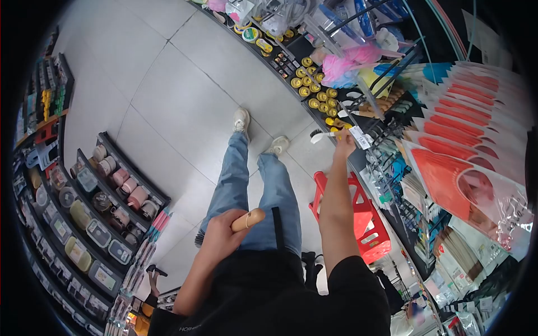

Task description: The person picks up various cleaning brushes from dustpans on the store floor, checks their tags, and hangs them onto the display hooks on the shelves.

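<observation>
A shelf is running along my right. My left hand is gripping a wooden brush, its ends jutting from both sides; my right hand is pinching a white brush, its head pointing leftward.

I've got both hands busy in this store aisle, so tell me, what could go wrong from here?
The white brush in your right hand juts out past the shelf edge, so it could fall to the floor if your grip slips. That hand is close to a price tag and might knock it. The wooden-handled brush in your left hand might rub your jeans.
</observation>
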Action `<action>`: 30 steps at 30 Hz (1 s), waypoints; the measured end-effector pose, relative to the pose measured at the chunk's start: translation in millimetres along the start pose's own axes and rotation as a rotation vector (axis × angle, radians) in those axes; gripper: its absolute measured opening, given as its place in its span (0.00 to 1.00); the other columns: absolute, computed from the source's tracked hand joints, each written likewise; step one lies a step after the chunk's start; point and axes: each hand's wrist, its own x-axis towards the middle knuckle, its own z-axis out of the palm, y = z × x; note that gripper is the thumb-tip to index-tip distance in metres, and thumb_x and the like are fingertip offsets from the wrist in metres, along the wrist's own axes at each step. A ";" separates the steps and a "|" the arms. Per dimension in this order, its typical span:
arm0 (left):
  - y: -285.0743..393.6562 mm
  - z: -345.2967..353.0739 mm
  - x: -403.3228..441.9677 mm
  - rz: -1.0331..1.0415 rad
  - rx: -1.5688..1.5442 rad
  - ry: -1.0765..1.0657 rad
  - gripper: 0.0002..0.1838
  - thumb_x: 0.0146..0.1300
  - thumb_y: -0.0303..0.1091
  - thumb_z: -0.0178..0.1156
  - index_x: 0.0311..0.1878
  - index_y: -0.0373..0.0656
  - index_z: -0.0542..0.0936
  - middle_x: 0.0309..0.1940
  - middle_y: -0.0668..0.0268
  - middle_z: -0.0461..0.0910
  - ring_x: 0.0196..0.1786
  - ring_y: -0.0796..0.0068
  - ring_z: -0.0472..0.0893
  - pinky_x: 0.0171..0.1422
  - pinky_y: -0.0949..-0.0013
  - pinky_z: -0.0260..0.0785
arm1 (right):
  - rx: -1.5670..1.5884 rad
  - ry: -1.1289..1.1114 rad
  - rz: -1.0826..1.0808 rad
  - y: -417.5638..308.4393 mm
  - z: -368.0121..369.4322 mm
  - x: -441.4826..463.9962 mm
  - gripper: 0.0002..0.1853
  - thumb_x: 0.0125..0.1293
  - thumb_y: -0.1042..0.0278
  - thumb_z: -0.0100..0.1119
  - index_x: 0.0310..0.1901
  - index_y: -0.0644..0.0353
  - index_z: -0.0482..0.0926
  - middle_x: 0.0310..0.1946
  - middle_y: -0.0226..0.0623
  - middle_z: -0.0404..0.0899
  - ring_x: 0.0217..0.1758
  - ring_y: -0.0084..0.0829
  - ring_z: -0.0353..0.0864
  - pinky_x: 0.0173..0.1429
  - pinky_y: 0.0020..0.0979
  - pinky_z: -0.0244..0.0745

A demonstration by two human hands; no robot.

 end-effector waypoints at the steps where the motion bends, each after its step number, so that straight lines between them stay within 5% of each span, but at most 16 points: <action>1: -3.3 2.0 1.8 0.010 -0.005 0.003 0.10 0.55 0.31 0.64 0.40 0.39 0.80 0.32 0.56 0.81 0.35 0.55 0.81 0.39 0.63 0.72 | 0.030 0.006 -0.027 -3.5 0.0 5.2 0.17 0.62 0.74 0.62 0.52 0.63 0.74 0.47 0.39 0.76 0.48 0.29 0.77 0.47 0.30 0.78; 6: -5.0 5.5 8.2 0.034 0.012 0.000 0.11 0.52 0.28 0.63 0.40 0.40 0.80 0.34 0.58 0.81 0.36 0.55 0.81 0.40 0.62 0.72 | 0.077 0.187 -0.076 -22.5 6.6 9.6 0.25 0.55 0.87 0.59 0.56 0.69 0.69 0.49 0.45 0.76 0.52 0.37 0.78 0.47 0.29 0.81; 9: -4.6 4.7 10.0 0.050 0.033 0.008 0.12 0.50 0.27 0.62 0.40 0.41 0.80 0.34 0.59 0.81 0.37 0.55 0.81 0.41 0.62 0.72 | -0.251 0.205 -0.157 -27.7 2.6 8.4 0.23 0.52 0.88 0.61 0.53 0.70 0.72 0.47 0.43 0.77 0.51 0.34 0.78 0.50 0.29 0.78; 12: -0.7 4.4 12.9 0.048 0.049 0.007 0.12 0.50 0.27 0.62 0.40 0.41 0.80 0.34 0.60 0.81 0.37 0.56 0.81 0.41 0.62 0.73 | -0.459 0.037 -0.255 -15.2 -11.8 22.9 0.30 0.53 0.87 0.61 0.59 0.71 0.63 0.57 0.44 0.71 0.58 0.35 0.74 0.53 0.31 0.80; 16: -4.0 5.0 15.7 0.067 0.068 -0.009 0.12 0.50 0.27 0.62 0.40 0.41 0.80 0.34 0.60 0.81 0.37 0.56 0.81 0.41 0.62 0.73 | -0.358 0.034 -0.237 8.5 -22.7 40.9 0.26 0.58 0.81 0.58 0.59 0.68 0.65 0.56 0.43 0.72 0.57 0.38 0.75 0.55 0.37 0.77; 18: -6.7 5.5 17.7 0.081 0.065 -0.011 0.12 0.49 0.27 0.62 0.40 0.41 0.80 0.34 0.60 0.81 0.37 0.56 0.81 0.41 0.62 0.73 | -0.962 0.011 -0.487 12.3 -30.0 52.1 0.25 0.60 0.77 0.59 0.59 0.65 0.65 0.55 0.41 0.73 0.55 0.37 0.76 0.50 0.36 0.79; 20: -8.7 6.4 19.2 0.082 0.056 -0.012 0.12 0.49 0.27 0.62 0.40 0.41 0.80 0.34 0.60 0.81 0.37 0.56 0.81 0.42 0.62 0.73 | -0.918 0.010 -0.502 17.9 -29.7 58.9 0.24 0.62 0.70 0.59 0.59 0.63 0.66 0.54 0.40 0.73 0.53 0.35 0.77 0.45 0.33 0.79; 23: -10.6 7.3 20.9 0.071 0.060 -0.023 0.12 0.49 0.27 0.62 0.40 0.41 0.80 0.34 0.60 0.81 0.37 0.56 0.81 0.42 0.62 0.73 | -0.214 0.084 -0.232 16.9 -14.4 63.4 0.24 0.64 0.58 0.58 0.57 0.61 0.68 0.51 0.38 0.74 0.50 0.32 0.77 0.40 0.28 0.78; 28: -14.1 10.2 25.7 0.043 0.057 -0.048 0.13 0.49 0.27 0.62 0.41 0.41 0.80 0.34 0.60 0.81 0.37 0.56 0.81 0.41 0.62 0.73 | -0.209 0.297 -0.135 -4.7 21.4 58.8 0.28 0.66 0.45 0.54 0.56 0.63 0.69 0.48 0.40 0.75 0.46 0.31 0.78 0.40 0.26 0.78; 30: -15.6 10.1 26.7 0.034 0.059 -0.062 0.13 0.48 0.26 0.62 0.41 0.41 0.80 0.34 0.60 0.80 0.37 0.56 0.81 0.41 0.62 0.73 | -0.224 0.255 -0.277 14.3 13.4 89.6 0.24 0.69 0.51 0.53 0.55 0.64 0.70 0.51 0.45 0.75 0.51 0.39 0.76 0.50 0.33 0.73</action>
